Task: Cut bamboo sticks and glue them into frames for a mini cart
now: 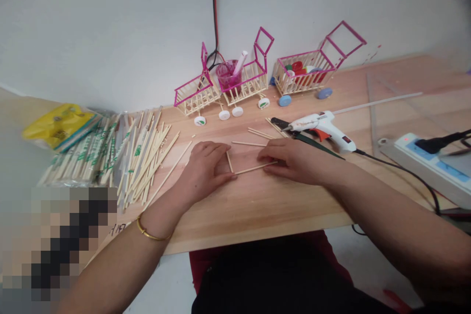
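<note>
Thin wooden sticks form a small rectangle on the table between my hands. My left hand (pixel 206 169) grips its left side, thumb and fingers at the two ends of a short stick (pixel 229 162). My right hand (pixel 289 159) closes over the right side, which its fingers hide. A front stick (pixel 253 169) runs from my left thumb to my right fingers, and a back stick (pixel 247 143) passes beneath the right fingers. Beyond the right hand lies a white glue gun (pixel 336 132), with more loose sticks (pixel 259 133) close by.
Stick-built carts (pixel 196 95) with bottle-cap wheels stand along the wall; one bears a purple cup (pixel 228 76), another (pixel 303 78) coloured caps. Loose sticks (pixel 147 171), bagged sticks (pixel 88 152) and a yellow packet (pixel 61 125) lie left. A power strip (pixel 430 157) sits right.
</note>
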`<state>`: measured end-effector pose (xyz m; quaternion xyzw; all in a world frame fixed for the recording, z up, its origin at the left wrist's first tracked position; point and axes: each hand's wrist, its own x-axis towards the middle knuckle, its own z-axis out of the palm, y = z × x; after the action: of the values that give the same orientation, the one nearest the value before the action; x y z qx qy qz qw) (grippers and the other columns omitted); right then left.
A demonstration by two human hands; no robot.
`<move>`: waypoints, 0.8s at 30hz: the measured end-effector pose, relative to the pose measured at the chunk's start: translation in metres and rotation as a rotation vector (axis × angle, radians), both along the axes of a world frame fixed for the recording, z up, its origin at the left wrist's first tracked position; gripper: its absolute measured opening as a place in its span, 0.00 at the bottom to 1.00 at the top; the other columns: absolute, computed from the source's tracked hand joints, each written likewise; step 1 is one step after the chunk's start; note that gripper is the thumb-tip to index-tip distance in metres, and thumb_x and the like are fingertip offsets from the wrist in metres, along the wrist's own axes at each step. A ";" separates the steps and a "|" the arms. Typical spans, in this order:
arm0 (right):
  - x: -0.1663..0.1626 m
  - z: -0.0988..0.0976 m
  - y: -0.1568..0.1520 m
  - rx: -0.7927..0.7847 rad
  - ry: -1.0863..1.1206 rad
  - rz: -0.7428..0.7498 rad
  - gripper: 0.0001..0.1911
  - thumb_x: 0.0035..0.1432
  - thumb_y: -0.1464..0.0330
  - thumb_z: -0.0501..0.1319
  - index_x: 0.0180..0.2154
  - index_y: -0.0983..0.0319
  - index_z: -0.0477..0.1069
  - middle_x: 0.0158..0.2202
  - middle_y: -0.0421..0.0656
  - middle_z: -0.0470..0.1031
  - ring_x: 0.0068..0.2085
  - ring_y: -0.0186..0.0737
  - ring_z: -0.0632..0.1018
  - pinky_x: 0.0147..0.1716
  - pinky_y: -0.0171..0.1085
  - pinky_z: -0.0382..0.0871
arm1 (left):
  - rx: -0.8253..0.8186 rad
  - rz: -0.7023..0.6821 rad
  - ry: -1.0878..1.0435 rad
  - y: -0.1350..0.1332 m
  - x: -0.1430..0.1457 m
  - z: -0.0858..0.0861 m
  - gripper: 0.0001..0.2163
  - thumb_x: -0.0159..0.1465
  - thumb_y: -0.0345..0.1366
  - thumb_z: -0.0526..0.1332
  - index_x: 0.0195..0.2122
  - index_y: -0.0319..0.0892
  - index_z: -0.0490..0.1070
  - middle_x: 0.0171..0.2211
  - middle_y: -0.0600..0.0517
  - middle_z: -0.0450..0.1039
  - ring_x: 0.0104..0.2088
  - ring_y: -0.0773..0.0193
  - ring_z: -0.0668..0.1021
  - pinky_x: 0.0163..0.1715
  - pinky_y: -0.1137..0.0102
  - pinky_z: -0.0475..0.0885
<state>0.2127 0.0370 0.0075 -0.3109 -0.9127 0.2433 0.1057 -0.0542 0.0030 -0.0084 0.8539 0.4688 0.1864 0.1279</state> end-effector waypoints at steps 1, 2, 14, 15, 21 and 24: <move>0.000 0.000 0.000 -0.001 -0.005 0.000 0.11 0.60 0.67 0.58 0.44 0.61 0.73 0.41 0.46 0.75 0.42 0.43 0.75 0.41 0.40 0.67 | -0.001 0.000 -0.001 0.000 0.000 0.000 0.28 0.56 0.47 0.66 0.55 0.42 0.65 0.51 0.43 0.71 0.52 0.50 0.70 0.54 0.53 0.62; 0.000 0.000 0.000 -0.002 -0.010 0.001 0.11 0.60 0.67 0.58 0.44 0.61 0.73 0.41 0.47 0.75 0.42 0.44 0.75 0.41 0.40 0.67 | -0.002 0.000 -0.001 0.000 0.000 0.000 0.28 0.56 0.48 0.66 0.55 0.42 0.65 0.51 0.43 0.71 0.52 0.50 0.70 0.54 0.53 0.62; 0.000 -0.001 0.001 -0.003 -0.001 0.003 0.11 0.59 0.68 0.58 0.44 0.60 0.73 0.41 0.46 0.75 0.42 0.43 0.75 0.41 0.40 0.67 | -0.007 -0.003 -0.027 0.001 -0.001 -0.001 0.30 0.55 0.51 0.66 0.55 0.42 0.65 0.52 0.43 0.71 0.52 0.51 0.70 0.55 0.54 0.62; 0.000 -0.001 0.001 -0.003 0.000 0.004 0.10 0.59 0.67 0.58 0.43 0.61 0.73 0.40 0.46 0.75 0.41 0.43 0.75 0.41 0.40 0.67 | -0.008 0.000 -0.034 0.001 -0.001 -0.001 0.29 0.56 0.51 0.65 0.55 0.42 0.65 0.52 0.43 0.71 0.52 0.51 0.70 0.55 0.54 0.63; 0.001 0.000 0.001 -0.003 0.008 0.013 0.10 0.60 0.68 0.58 0.43 0.61 0.73 0.40 0.46 0.74 0.41 0.42 0.74 0.40 0.39 0.66 | -0.011 0.031 -0.057 0.003 -0.003 -0.002 0.25 0.58 0.47 0.64 0.54 0.42 0.66 0.50 0.45 0.72 0.52 0.52 0.71 0.54 0.56 0.64; 0.001 0.000 0.000 -0.004 0.005 0.012 0.10 0.60 0.68 0.58 0.43 0.61 0.73 0.40 0.46 0.74 0.41 0.42 0.74 0.40 0.39 0.66 | -0.010 0.027 -0.057 0.003 -0.003 -0.002 0.25 0.58 0.48 0.65 0.54 0.42 0.66 0.51 0.45 0.72 0.52 0.52 0.71 0.54 0.56 0.64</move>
<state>0.2137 0.0374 0.0078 -0.3049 -0.9138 0.2466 0.1056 -0.0570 0.0061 -0.0105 0.8410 0.4775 0.2103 0.1429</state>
